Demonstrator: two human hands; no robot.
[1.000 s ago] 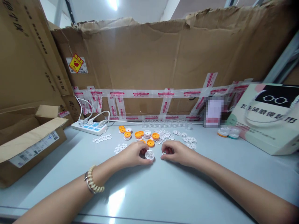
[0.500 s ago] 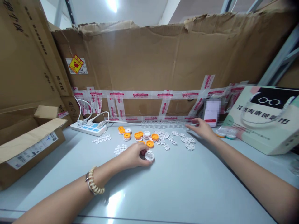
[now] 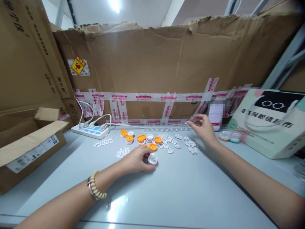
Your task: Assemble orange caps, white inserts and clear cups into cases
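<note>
Now | white cup (image 3: 152, 159) clamped between left fingers (image 3: 148, 166) | clear piece (image 3: 193, 120) pinched in right fingers (image 3: 200, 117)

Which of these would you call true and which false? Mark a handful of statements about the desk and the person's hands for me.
1. The left hand holds a round white plastic part. True.
2. Both hands grip that same part. False: the right hand is apart from it and appears to pinch a clear plastic piece.
3. Cables run from the white power strip. True.
4. Both wrists are bare. False: a beaded bracelet is on the left one.
5. Everything orange is in the cardboard box. False: orange round parts lie on the table.
6. The rope-handled bag shows an eyeglasses drawing. True.
</note>
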